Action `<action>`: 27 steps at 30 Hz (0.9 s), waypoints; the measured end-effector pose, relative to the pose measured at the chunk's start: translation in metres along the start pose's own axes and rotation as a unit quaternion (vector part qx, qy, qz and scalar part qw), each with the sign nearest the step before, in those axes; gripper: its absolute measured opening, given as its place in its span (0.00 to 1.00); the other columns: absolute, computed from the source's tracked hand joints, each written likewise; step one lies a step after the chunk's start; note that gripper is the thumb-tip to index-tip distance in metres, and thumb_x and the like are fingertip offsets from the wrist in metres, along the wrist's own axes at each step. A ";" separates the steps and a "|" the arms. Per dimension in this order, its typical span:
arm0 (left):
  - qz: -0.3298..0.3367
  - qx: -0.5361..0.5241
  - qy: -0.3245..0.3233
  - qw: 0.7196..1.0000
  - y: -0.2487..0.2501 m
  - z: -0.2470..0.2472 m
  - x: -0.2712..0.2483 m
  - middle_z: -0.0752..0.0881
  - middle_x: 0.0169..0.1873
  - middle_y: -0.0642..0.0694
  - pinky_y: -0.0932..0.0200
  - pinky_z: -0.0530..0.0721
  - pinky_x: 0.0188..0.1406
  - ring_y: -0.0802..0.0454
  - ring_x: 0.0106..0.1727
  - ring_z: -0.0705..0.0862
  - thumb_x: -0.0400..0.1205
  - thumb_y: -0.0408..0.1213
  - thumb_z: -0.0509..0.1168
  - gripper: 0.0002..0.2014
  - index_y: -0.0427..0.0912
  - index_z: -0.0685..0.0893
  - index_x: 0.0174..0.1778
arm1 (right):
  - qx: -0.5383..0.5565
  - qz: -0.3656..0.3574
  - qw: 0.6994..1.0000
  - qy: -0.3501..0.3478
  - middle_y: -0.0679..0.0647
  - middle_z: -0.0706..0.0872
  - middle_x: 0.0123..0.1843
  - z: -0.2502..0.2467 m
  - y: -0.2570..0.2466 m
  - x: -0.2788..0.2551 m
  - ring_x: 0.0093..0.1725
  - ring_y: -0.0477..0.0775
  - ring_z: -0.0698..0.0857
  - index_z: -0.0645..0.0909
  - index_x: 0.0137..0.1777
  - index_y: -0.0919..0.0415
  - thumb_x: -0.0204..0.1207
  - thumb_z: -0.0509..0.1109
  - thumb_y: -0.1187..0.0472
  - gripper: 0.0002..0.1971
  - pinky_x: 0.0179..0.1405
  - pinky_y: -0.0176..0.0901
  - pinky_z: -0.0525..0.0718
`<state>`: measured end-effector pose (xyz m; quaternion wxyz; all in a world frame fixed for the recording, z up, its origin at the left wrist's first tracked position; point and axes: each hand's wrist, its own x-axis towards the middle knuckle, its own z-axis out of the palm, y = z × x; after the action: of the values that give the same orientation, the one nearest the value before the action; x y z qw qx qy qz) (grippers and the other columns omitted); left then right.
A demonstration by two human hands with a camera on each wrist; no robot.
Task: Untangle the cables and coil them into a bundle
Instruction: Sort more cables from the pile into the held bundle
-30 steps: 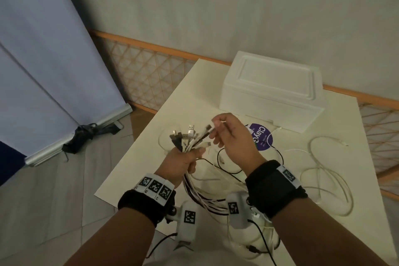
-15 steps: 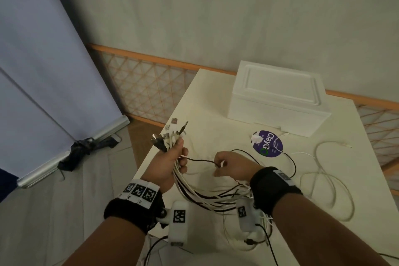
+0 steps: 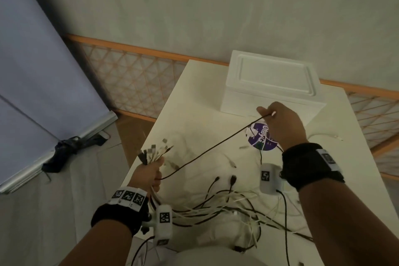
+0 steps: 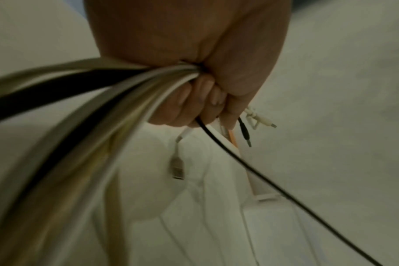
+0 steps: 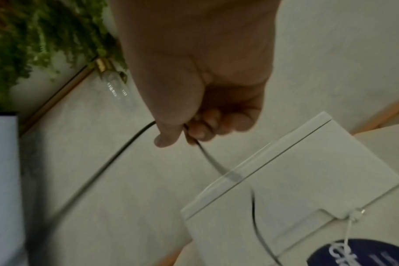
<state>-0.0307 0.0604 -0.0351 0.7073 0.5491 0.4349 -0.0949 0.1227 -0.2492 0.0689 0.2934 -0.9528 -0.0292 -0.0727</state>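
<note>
My left hand (image 3: 151, 174) grips a bunch of white and black cables (image 4: 98, 93) at the table's left edge. Their plug ends (image 3: 154, 151) fan out above the fist. The cables' long tails (image 3: 216, 209) trail across the table toward me. My right hand (image 3: 278, 123) is raised farther back, in front of the white box, and pinches one thin black cable (image 3: 211, 149) between thumb and fingers (image 5: 194, 133). That cable runs taut from the left fist up to the right hand. Beyond the pinch it hangs down (image 5: 253, 207).
A white foam box (image 3: 272, 84) stands at the table's back. A purple round sticker (image 3: 261, 138) lies just below my right hand. Loose white cable (image 3: 323, 136) lies at the right. The table's left edge (image 3: 146, 142) drops to the floor, with a blue banner (image 3: 43, 67) beyond.
My right hand has moved up and back toward the box, drawing the black cable out taut from the bunch. The left hand has kept its grip and dropped slightly.
</note>
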 end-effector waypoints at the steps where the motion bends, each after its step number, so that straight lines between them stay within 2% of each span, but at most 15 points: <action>1: -0.010 0.011 0.016 1.000 -0.003 -0.005 0.004 0.63 0.14 0.49 0.67 0.60 0.18 0.54 0.12 0.59 0.80 0.46 0.69 0.23 0.46 0.64 0.25 | 0.026 0.015 0.999 -0.013 0.54 0.85 0.34 -0.006 0.005 0.006 0.41 0.59 0.83 0.79 0.42 0.57 0.79 0.64 0.42 0.18 0.44 0.48 0.79; 4: -0.041 0.007 0.031 0.999 -0.007 -0.014 0.014 0.62 0.13 0.49 0.68 0.61 0.16 0.54 0.11 0.60 0.80 0.45 0.70 0.26 0.46 0.62 0.23 | 0.057 0.037 0.995 -0.073 0.53 0.87 0.32 -0.014 0.011 0.015 0.36 0.54 0.85 0.82 0.42 0.58 0.77 0.65 0.39 0.20 0.42 0.47 0.81; 7: -0.040 0.009 0.043 0.998 -0.006 -0.014 0.021 0.63 0.13 0.49 0.67 0.61 0.18 0.53 0.11 0.60 0.79 0.46 0.70 0.25 0.46 0.63 0.23 | 0.046 0.057 0.994 -0.080 0.53 0.88 0.32 -0.018 0.013 0.015 0.32 0.49 0.84 0.81 0.44 0.56 0.74 0.63 0.33 0.24 0.47 0.51 0.83; 10: -0.021 0.016 0.073 0.997 -0.004 -0.016 0.024 0.66 0.13 0.48 0.65 0.61 0.19 0.53 0.11 0.61 0.80 0.43 0.69 0.21 0.44 0.68 0.26 | 0.008 0.070 0.995 -0.072 0.54 0.87 0.32 -0.033 0.013 0.009 0.38 0.53 0.85 0.80 0.44 0.55 0.73 0.55 0.27 0.30 0.48 0.53 0.80; 12: -0.010 -0.007 0.073 0.997 -0.002 -0.014 0.024 0.66 0.11 0.49 0.69 0.61 0.17 0.55 0.10 0.60 0.82 0.37 0.66 0.15 0.43 0.71 0.30 | -0.045 0.071 0.992 -0.096 0.56 0.87 0.35 -0.042 0.011 0.006 0.43 0.57 0.83 0.80 0.46 0.57 0.73 0.46 0.25 0.36 0.51 0.52 0.77; 13: -0.005 -0.020 0.065 0.998 0.000 -0.012 0.022 0.66 0.10 0.50 0.71 0.60 0.16 0.55 0.09 0.60 0.83 0.35 0.64 0.14 0.43 0.71 0.31 | -0.038 0.070 0.990 -0.113 0.56 0.87 0.37 -0.045 0.008 0.004 0.44 0.57 0.83 0.81 0.46 0.57 0.73 0.42 0.24 0.39 0.52 0.52 0.76; 16: 0.036 -0.050 0.025 0.998 0.010 0.002 0.012 0.66 0.10 0.51 0.71 0.60 0.15 0.56 0.09 0.60 0.82 0.31 0.64 0.18 0.44 0.69 0.27 | 0.114 0.040 0.978 -0.171 0.55 0.88 0.41 -0.050 -0.008 -0.002 0.40 0.52 0.81 0.86 0.40 0.53 0.70 0.37 0.22 0.44 0.47 0.49 0.76; 18: 0.068 -0.049 -0.008 0.996 0.015 0.011 0.005 0.66 0.12 0.50 0.69 0.59 0.16 0.56 0.11 0.60 0.82 0.31 0.66 0.20 0.46 0.67 0.26 | 0.204 0.007 0.959 -0.196 0.56 0.89 0.42 -0.055 -0.024 -0.007 0.38 0.49 0.80 0.89 0.37 0.55 0.66 0.39 0.18 0.48 0.44 0.47 0.76; 20: 0.107 -0.028 -0.030 0.993 0.019 0.019 0.001 0.67 0.15 0.50 0.65 0.59 0.16 0.57 0.13 0.61 0.81 0.33 0.67 0.19 0.46 0.68 0.27 | 0.253 -0.043 0.945 -0.201 0.58 0.89 0.41 -0.062 -0.040 -0.013 0.37 0.49 0.79 0.89 0.37 0.60 0.50 0.44 0.10 0.54 0.42 0.46 0.77; 21: 0.120 -0.020 -0.041 0.992 0.021 0.023 -0.001 0.67 0.16 0.50 0.65 0.59 0.16 0.57 0.14 0.61 0.81 0.34 0.67 0.17 0.46 0.69 0.28 | 0.272 -0.072 0.940 -0.192 0.58 0.89 0.41 -0.066 -0.046 -0.016 0.38 0.50 0.80 0.89 0.37 0.62 0.45 0.46 0.10 0.56 0.42 0.46 0.77; 23: 0.142 -0.011 -0.057 0.988 0.025 0.030 -0.006 0.69 0.17 0.50 0.65 0.59 0.17 0.57 0.15 0.62 0.82 0.33 0.66 0.15 0.45 0.72 0.29 | 0.291 -0.144 0.933 -0.153 0.56 0.90 0.41 -0.073 -0.054 -0.019 0.42 0.52 0.82 0.89 0.39 0.63 0.51 0.45 0.12 0.54 0.46 0.49 0.78; 25: 0.161 -0.001 -0.060 0.985 0.029 0.038 -0.011 0.71 0.18 0.49 0.62 0.61 0.19 0.56 0.15 0.63 0.81 0.32 0.66 0.15 0.43 0.74 0.28 | 0.286 -0.235 0.923 -0.105 0.54 0.89 0.48 -0.079 -0.060 -0.022 0.52 0.57 0.84 0.87 0.43 0.67 0.63 0.42 0.17 0.52 0.56 0.48 0.77; 27: 0.181 0.007 -0.068 0.981 0.032 0.045 -0.015 0.73 0.20 0.48 0.60 0.64 0.20 0.55 0.17 0.64 0.80 0.32 0.67 0.14 0.41 0.76 0.29 | 0.280 -0.292 0.912 -0.069 0.55 0.87 0.55 -0.082 -0.064 -0.025 0.61 0.59 0.82 0.85 0.46 0.67 0.72 0.41 0.24 0.47 0.65 0.46 0.74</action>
<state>0.0027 0.0285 -0.0014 0.7368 0.6159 0.2788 -0.0057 0.0822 -0.2428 0.1677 0.5115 -0.7828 -0.3457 -0.0781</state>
